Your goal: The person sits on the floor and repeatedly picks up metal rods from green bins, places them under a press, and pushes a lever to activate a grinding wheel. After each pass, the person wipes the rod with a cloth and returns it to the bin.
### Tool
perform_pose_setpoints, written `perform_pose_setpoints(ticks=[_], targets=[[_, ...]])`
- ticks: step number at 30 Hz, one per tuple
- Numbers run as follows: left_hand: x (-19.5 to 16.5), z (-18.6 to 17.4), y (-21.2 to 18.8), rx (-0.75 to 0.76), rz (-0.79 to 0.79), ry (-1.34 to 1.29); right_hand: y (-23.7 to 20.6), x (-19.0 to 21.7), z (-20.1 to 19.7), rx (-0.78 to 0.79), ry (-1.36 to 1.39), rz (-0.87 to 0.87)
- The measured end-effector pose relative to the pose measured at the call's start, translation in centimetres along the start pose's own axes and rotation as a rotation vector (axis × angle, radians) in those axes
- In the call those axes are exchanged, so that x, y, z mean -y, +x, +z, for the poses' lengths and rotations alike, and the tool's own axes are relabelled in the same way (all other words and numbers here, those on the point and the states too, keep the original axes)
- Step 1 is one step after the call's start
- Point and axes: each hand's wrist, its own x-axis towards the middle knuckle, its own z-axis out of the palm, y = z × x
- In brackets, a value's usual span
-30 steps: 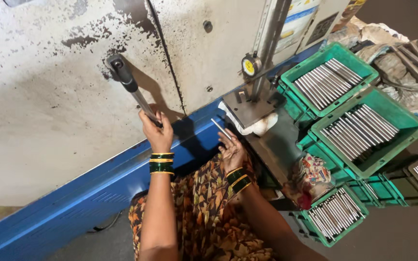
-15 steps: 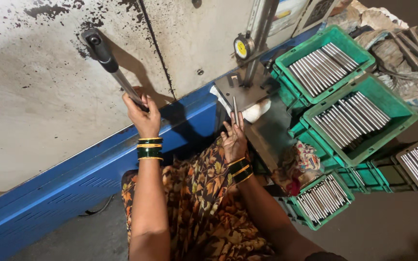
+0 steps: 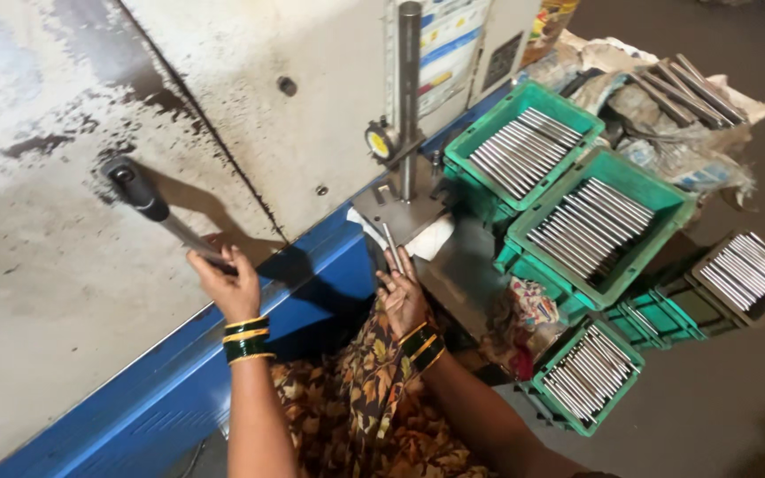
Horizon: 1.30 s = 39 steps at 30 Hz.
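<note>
My left hand (image 3: 223, 285) grips the metal lever (image 3: 163, 219) with a black knob that sticks out of the grey machine wall. My right hand (image 3: 402, 296) holds a thin metal rod (image 3: 390, 247) upright at the small steel plate (image 3: 397, 213) of a gauge stand. A vertical steel post (image 3: 409, 93) rises from that plate, with a round yellow-faced dial (image 3: 381, 142) clamped to it. Green and gold bangles sit on both wrists. A white cloth (image 3: 431, 239) lies under the plate.
Green plastic crates (image 3: 524, 146) (image 3: 602, 223) (image 3: 588, 373) filled with several metal rods stand to the right, with another rod tray (image 3: 741, 270) further right. A blue machine base (image 3: 179, 372) runs along the bottom of the grey wall. Loose bars lie on rags (image 3: 683, 88) at the back right.
My right hand has brought the thin rod up to the gauge stand's plate. My left hand has stayed on the lever. The camera has shifted, so the scene sits differently in view.
</note>
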Motion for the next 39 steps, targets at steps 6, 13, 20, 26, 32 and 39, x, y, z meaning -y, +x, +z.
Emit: perform_pose_setpoints(ticks=[6,13,20,26,32,39], targets=[[1.2,-0.3,-0.4,0.033,0.061,0.094,0.0,0.0,-0.3,-0.033,0.035,0.008],[1.5,0.1,-0.5,0.042,0.079,0.005,0.3,0.7,-1.1,-0.021,0.097,-0.007],[1.0,0.5,-0.6,0.038,0.042,-0.021,0.2,1.1,-1.1,-0.031,0.082,0.003],[1.0,0.6,-0.5,0.045,0.021,-0.027,0.3,1.0,-1.1,-0.028,0.051,-0.018],[0.6,0.4,-0.5,0.053,0.030,-0.036,0.6,0.8,-1.3,-0.071,0.076,-0.025],[0.3,0.3,-0.5,0.049,0.021,-0.023,0.5,0.1,-1.8,-0.046,0.034,-0.050]])
